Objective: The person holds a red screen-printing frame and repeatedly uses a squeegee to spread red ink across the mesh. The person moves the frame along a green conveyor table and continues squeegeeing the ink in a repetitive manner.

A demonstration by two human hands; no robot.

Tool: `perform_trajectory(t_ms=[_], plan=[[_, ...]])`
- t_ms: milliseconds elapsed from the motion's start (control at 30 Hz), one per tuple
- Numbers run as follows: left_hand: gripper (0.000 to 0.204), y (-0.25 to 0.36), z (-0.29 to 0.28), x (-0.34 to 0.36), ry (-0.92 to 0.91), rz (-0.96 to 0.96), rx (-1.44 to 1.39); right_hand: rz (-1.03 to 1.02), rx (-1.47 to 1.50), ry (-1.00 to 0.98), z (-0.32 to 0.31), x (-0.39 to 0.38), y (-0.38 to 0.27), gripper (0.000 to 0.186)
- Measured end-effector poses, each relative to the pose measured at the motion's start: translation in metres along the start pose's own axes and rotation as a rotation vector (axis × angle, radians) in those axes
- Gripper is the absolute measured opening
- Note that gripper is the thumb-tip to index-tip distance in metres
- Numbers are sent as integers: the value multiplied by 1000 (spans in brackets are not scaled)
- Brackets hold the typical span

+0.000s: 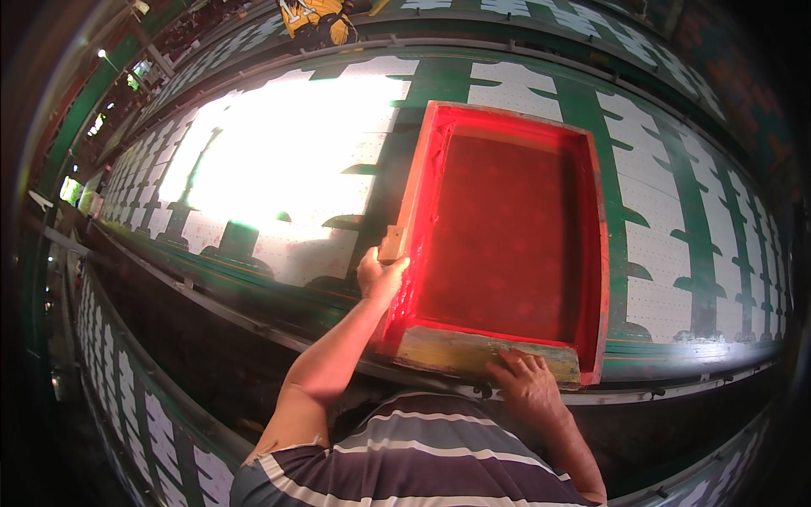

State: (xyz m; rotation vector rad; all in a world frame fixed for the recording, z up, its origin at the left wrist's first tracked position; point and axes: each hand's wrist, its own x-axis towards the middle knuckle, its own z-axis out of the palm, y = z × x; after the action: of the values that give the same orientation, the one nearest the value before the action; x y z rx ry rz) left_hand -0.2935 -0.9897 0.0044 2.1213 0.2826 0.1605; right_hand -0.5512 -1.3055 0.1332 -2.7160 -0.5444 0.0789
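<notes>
A large wooden screen printing frame [597,262] lies over the long table in front of me, its inner sides smeared with wet red ink. The mesh [507,232] inside looks dark red. My left hand [382,275] is closed round a small wooden block [391,242] on the frame's left rail, thumb toward the red inner side. Along the near end runs a paint-stained, yellowish wooden board [448,351]. Over that board's right part my right hand [530,382] is hooked, fingers bent on its top; whether it is a separate piece I cannot tell.
White cut fabric-like pieces [650,228] lie in rows on the green table [583,93]. Strong glare covers those left of the frame. A rail [642,395] runs along the near edge. Further tables with similar pieces stand beyond and behind me. A yellow-and-black item [317,21] is at the far side.
</notes>
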Motion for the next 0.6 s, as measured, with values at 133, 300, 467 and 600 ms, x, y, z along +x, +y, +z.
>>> perform_trajectory(t_ms=[133,300,467,600], plan=[[57,4,-1,-1,7,10,81,90,-36,123,-7,17,-12,51],[64,-1,3,-3,-21,43,20,174,-57,23,-1,57,-24,51],[70,0,6,-4,74,227,-64,302,19,-103,-16,85,-24,45],[69,1,1,-2,5,261,-116,329,69,-117,-26,80,-35,43]])
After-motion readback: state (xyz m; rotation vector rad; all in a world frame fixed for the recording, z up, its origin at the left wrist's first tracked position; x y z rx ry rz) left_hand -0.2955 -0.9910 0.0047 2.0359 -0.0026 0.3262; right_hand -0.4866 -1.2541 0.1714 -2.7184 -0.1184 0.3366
